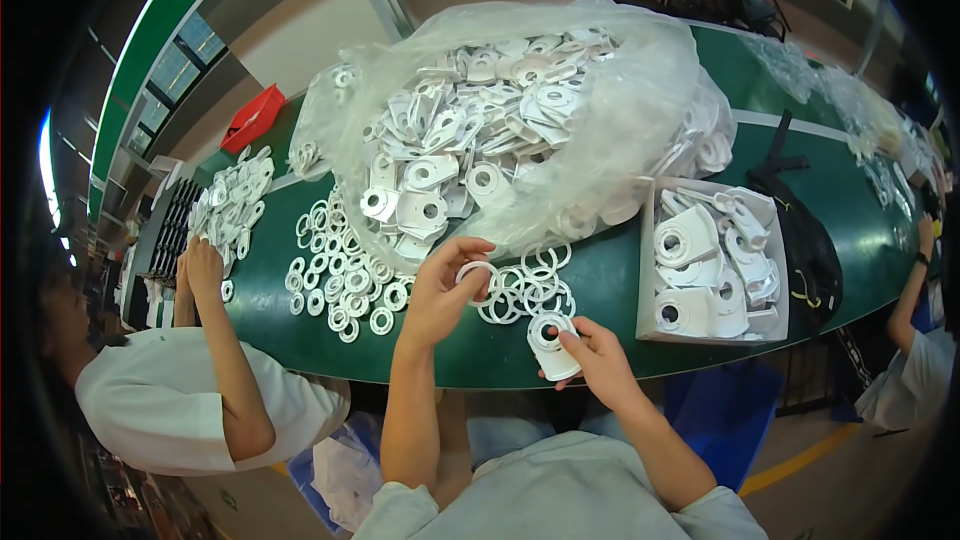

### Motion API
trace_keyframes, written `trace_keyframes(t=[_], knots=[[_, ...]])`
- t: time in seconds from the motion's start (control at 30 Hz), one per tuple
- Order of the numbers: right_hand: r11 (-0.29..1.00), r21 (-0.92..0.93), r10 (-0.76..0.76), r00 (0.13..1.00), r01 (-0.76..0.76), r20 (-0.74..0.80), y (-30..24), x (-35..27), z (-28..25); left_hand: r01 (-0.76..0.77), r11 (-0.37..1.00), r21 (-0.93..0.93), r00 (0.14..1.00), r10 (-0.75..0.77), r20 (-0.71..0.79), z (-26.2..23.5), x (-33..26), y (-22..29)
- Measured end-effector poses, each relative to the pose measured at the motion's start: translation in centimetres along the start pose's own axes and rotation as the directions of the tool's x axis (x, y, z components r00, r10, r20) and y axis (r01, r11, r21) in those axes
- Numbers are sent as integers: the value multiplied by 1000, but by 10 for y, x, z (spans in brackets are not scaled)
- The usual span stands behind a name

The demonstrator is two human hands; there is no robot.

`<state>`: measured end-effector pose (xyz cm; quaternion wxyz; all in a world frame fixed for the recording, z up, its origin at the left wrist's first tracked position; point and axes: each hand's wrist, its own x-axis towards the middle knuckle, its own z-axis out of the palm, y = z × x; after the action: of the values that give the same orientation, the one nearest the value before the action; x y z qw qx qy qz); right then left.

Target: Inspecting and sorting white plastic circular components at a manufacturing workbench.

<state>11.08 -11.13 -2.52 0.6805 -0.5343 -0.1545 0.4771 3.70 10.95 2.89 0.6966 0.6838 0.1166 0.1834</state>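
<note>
Between the thumb and fingers of my left hand (447, 290) is a thin white plastic ring (476, 268), raised above the table's near side. My right hand (600, 360) grips a white plastic housing (552, 348) with a round hole, its thumb on the front face. The housing is at the table's front edge, to the right of and below the ring. Just beyond both hands lies a loose pile of similar thin rings (522, 290). Thicker white rings (345, 275) are heaped to the left of my left hand.
A large clear plastic bag (640, 90) spills many white housings (480, 130) across the middle. At right stands a white box (645, 280) filled with housings, beside a black bag (808, 250). A red bin (252, 120) sits far left. Co-workers (190, 390) work at both sides.
</note>
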Motion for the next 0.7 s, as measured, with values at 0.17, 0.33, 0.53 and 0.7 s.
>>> trace_keyframes(t=[0.17,0.33,0.53,0.7], knots=[[995,94,28,999,-32,45,1,3,-7,89,994,-57,996,-91,-21,11,-7,-9],[990,136,34,998,-42,59,2,3,-10,168,985,29,985,-169,22,30,-6,-11],[981,174,68,995,-81,78,1,6,-13,190,964,185,974,-209,89,38,0,-22],[976,192,92,993,-106,77,0,6,-12,48,944,327,979,-109,170,43,2,-23]])
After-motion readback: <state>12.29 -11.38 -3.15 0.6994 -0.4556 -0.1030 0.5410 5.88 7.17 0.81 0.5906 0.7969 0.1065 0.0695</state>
